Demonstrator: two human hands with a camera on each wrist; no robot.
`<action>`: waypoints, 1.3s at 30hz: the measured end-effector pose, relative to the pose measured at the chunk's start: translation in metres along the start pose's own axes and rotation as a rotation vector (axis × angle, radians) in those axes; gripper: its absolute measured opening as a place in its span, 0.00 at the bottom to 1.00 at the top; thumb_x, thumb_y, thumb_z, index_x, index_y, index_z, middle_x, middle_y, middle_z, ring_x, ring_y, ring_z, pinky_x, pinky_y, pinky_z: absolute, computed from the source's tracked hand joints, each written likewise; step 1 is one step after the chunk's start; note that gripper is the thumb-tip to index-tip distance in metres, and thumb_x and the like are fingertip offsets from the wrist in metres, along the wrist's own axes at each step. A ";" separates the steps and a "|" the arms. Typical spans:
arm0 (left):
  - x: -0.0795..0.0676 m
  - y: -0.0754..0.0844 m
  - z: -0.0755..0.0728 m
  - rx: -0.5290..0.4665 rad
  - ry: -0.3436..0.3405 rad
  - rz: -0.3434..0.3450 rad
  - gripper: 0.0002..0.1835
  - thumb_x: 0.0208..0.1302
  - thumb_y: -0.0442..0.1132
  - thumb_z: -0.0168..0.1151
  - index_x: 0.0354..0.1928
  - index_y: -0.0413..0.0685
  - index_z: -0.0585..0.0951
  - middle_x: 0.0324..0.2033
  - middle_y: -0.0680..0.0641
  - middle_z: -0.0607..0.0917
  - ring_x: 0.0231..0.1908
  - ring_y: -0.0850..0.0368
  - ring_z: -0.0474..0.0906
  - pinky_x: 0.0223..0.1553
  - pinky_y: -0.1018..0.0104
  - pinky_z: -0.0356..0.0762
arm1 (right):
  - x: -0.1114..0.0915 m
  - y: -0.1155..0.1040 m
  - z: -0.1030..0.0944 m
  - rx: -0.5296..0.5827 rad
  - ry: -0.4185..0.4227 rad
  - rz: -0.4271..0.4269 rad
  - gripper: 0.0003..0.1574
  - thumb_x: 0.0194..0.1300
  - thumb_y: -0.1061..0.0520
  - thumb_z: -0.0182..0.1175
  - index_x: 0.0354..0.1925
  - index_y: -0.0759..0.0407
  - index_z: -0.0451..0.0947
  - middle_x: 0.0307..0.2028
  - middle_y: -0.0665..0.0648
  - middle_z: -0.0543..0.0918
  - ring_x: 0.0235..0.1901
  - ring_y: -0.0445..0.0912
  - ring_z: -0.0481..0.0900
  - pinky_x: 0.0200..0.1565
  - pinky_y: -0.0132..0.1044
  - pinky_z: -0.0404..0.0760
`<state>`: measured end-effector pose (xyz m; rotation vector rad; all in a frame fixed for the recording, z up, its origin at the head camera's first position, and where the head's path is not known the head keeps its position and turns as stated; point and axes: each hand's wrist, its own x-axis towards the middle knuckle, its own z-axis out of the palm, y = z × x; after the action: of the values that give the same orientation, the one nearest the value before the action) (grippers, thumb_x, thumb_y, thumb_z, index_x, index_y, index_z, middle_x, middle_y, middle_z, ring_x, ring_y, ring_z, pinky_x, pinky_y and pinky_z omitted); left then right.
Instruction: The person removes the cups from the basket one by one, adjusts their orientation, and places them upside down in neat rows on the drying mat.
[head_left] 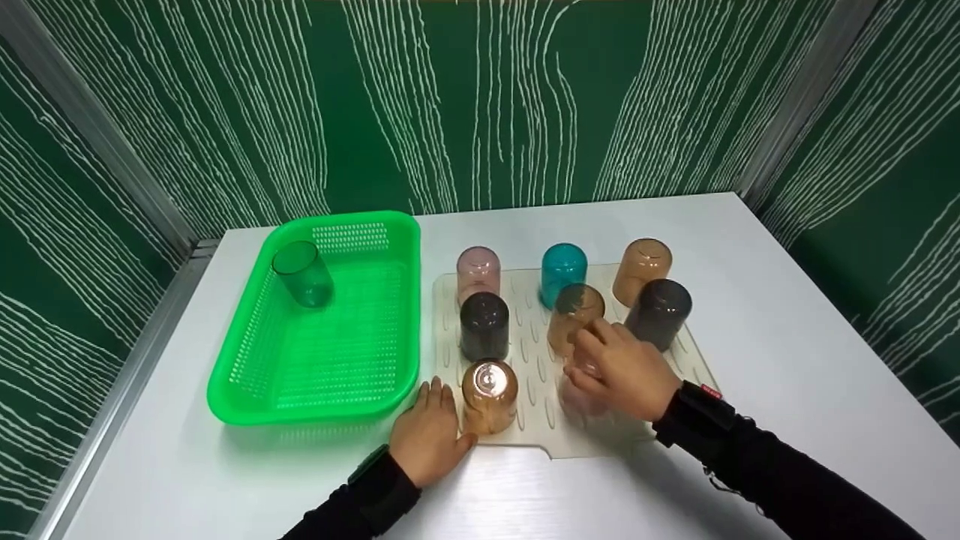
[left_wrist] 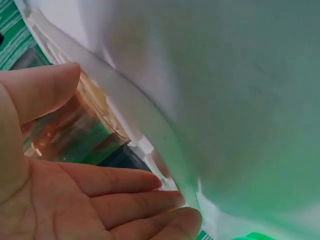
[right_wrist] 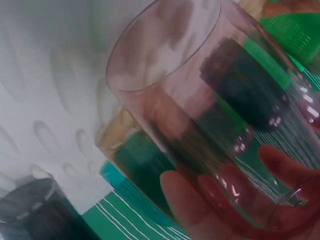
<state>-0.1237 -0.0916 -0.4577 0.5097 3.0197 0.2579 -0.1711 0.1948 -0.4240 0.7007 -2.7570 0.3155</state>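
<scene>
My right hand (head_left: 624, 373) grips a pink glass (right_wrist: 172, 112) round its base, its open rim facing down at the front of a cream draining mat (head_left: 529, 390). Straight behind it stands an upside-down brown glass (head_left: 576, 304), with a dark grey glass (head_left: 660, 315) to the right. The left hand (head_left: 426, 444) lies with extended fingers at the mat's front left corner, fingertips at its edge in the left wrist view. Next to the left thumb is an upturned amber glass (head_left: 490, 416).
More upturned glasses stand on the mat: a dark one (head_left: 484, 330), a pink one (head_left: 478, 271), a teal one (head_left: 564, 271) and an amber one (head_left: 643, 268). Left of it sits a green basket (head_left: 414, 315) holding a green-looking glass (head_left: 304, 276). Patterned green walls (head_left: 480, 97) border the white table (head_left: 757, 315).
</scene>
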 end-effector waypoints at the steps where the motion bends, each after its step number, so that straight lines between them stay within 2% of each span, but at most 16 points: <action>1: 0.000 0.000 0.000 -0.002 -0.007 -0.005 0.41 0.62 0.55 0.63 0.63 0.25 0.70 0.64 0.26 0.70 0.65 0.32 0.69 0.65 0.47 0.69 | -0.001 0.000 0.001 -0.003 -0.006 0.008 0.20 0.62 0.44 0.64 0.47 0.53 0.76 0.43 0.56 0.78 0.41 0.53 0.78 0.31 0.50 0.82; 8: 0.000 -0.001 -0.003 0.010 -0.009 -0.011 0.41 0.62 0.57 0.62 0.62 0.26 0.71 0.64 0.27 0.71 0.64 0.34 0.70 0.62 0.47 0.73 | -0.002 -0.003 0.004 0.009 -0.024 0.009 0.20 0.63 0.45 0.64 0.47 0.54 0.76 0.42 0.56 0.77 0.41 0.53 0.78 0.32 0.49 0.81; 19: 0.001 -0.004 -0.002 0.004 -0.046 -0.035 0.42 0.64 0.59 0.60 0.64 0.26 0.69 0.66 0.27 0.68 0.66 0.34 0.68 0.65 0.47 0.70 | 0.000 -0.008 0.008 -0.011 -0.022 -0.005 0.22 0.61 0.42 0.65 0.48 0.52 0.76 0.43 0.55 0.76 0.37 0.52 0.75 0.28 0.46 0.78; 26: 0.001 -0.003 -0.002 0.001 -0.064 -0.047 0.42 0.64 0.59 0.60 0.65 0.27 0.69 0.67 0.28 0.68 0.67 0.35 0.68 0.65 0.48 0.70 | 0.000 -0.007 0.007 0.020 0.018 -0.032 0.18 0.60 0.43 0.66 0.36 0.53 0.74 0.46 0.56 0.78 0.38 0.53 0.77 0.36 0.46 0.79; 32: 0.002 -0.001 -0.002 -0.001 -0.065 -0.039 0.42 0.64 0.58 0.60 0.64 0.26 0.69 0.66 0.28 0.69 0.66 0.34 0.68 0.66 0.48 0.69 | 0.002 -0.007 0.003 0.043 0.008 -0.005 0.23 0.60 0.42 0.65 0.48 0.54 0.79 0.50 0.56 0.79 0.42 0.53 0.78 0.43 0.47 0.81; 39: -0.005 0.003 -0.006 -0.007 -0.035 -0.016 0.41 0.64 0.58 0.61 0.63 0.26 0.71 0.64 0.28 0.71 0.66 0.34 0.68 0.66 0.48 0.68 | 0.002 -0.013 -0.004 0.049 0.014 0.012 0.27 0.60 0.40 0.66 0.50 0.56 0.78 0.51 0.59 0.80 0.46 0.55 0.79 0.49 0.50 0.81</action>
<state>-0.1187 -0.0912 -0.4506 0.4840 2.9870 0.2556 -0.1657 0.1840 -0.4174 0.6915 -2.7498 0.3904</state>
